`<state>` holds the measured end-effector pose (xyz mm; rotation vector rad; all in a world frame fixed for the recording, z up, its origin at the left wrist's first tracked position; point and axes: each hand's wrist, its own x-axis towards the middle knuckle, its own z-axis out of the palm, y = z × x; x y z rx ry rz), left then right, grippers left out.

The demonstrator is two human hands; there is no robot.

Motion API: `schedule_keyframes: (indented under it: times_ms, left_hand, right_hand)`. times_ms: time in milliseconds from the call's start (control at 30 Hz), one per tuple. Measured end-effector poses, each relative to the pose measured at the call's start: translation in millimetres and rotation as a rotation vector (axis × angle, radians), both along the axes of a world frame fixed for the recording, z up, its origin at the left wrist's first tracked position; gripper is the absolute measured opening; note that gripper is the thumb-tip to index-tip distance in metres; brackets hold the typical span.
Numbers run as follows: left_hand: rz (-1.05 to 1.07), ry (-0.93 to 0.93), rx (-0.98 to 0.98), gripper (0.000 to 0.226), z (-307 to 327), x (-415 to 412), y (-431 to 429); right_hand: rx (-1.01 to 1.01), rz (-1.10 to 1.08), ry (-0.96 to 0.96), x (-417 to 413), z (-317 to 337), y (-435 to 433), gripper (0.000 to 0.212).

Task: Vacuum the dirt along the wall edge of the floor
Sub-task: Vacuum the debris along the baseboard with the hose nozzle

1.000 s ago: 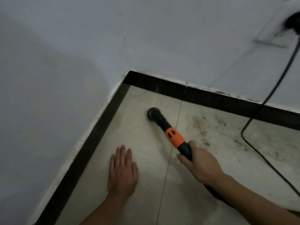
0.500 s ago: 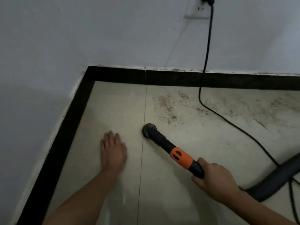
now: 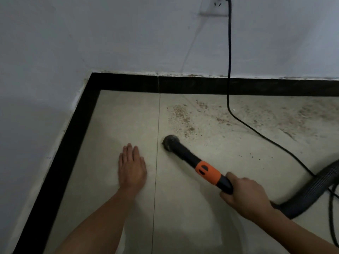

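My right hand (image 3: 244,196) grips the black vacuum nozzle (image 3: 180,150) just behind its orange collar (image 3: 208,172). The nozzle's round mouth (image 3: 170,141) rests on the beige floor tile, right of a grout line. Brown dirt (image 3: 182,117) lies scattered just beyond the mouth, toward the black skirting (image 3: 201,86) along the far wall. More dirt (image 3: 302,114) spreads to the right along that wall. My left hand (image 3: 131,168) lies flat on the tile left of the grout line, fingers straight.
A black power cord (image 3: 229,70) drops from a wall socket (image 3: 214,6) and runs across the floor to the right. The ribbed grey hose (image 3: 315,189) curves off at the right edge. Black skirting (image 3: 60,162) also lines the left wall, forming a corner.
The nozzle has drawn back from the corner, across the grout line to the right, and now sits just short of the dirt patch. The view swung right. My left hand stayed flat on the floor.
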<state>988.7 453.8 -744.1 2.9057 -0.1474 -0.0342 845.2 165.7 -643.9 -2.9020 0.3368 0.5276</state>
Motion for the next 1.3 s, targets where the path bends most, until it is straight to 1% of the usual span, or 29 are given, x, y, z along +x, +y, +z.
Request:
schedule_keyframes:
  times_ms: [133, 300, 367, 467, 600, 633, 767, 800, 933, 1133, 1300]
  left_hand:
    - [-0.007, -0.015, 0.016, 0.055, 0, -1, 2]
    - [0.009, 0.012, 0.04, 0.056, -2, -1, 1]
    - [0.009, 0.005, 0.041, 0.057, -2, -1, 2]
    - [0.009, -0.007, 0.041, 0.06, -2, 0, 1]
    - [0.011, 0.006, 0.053, 0.059, -3, 0, 2]
    - [0.013, 0.01, 0.055, 0.059, -3, 0, 2]
    - [0.017, 0.015, 0.064, 0.058, -4, 1, 2]
    - [0.018, 0.017, 0.065, 0.057, -4, 2, 2]
    - [0.02, 0.017, 0.071, 0.056, -4, 2, 2]
    - [0.023, 0.021, 0.085, 0.056, -6, 3, 2]
    - [0.022, 0.04, 0.076, 0.057, -4, 3, 3]
  right_hand:
    - [-0.034, -0.138, -0.075, 22, 1, -5, 0.024]
    - [-0.073, -0.035, -0.056, 15, -11, 7, 0.025]
    - [-0.079, -0.07, -0.081, 32, -10, 5, 0.025]
    - [-0.014, -0.149, -0.121, 63, -6, 1, 0.024]
    - [-0.048, -0.019, -0.101, 76, -14, 14, 0.026]
    - [-0.049, -0.015, -0.105, 80, -15, 12, 0.026]
    - [0.007, -0.187, -0.146, 111, -13, -2, 0.025]
    - [0.02, -0.198, -0.151, 118, -13, -2, 0.025]
    - [0.011, -0.091, -0.134, 129, -22, 8, 0.025]
    - [0.061, -0.215, -0.18, 182, -24, 3, 0.027]
    - [0.069, -0.144, -0.173, 202, -28, 17, 0.029]
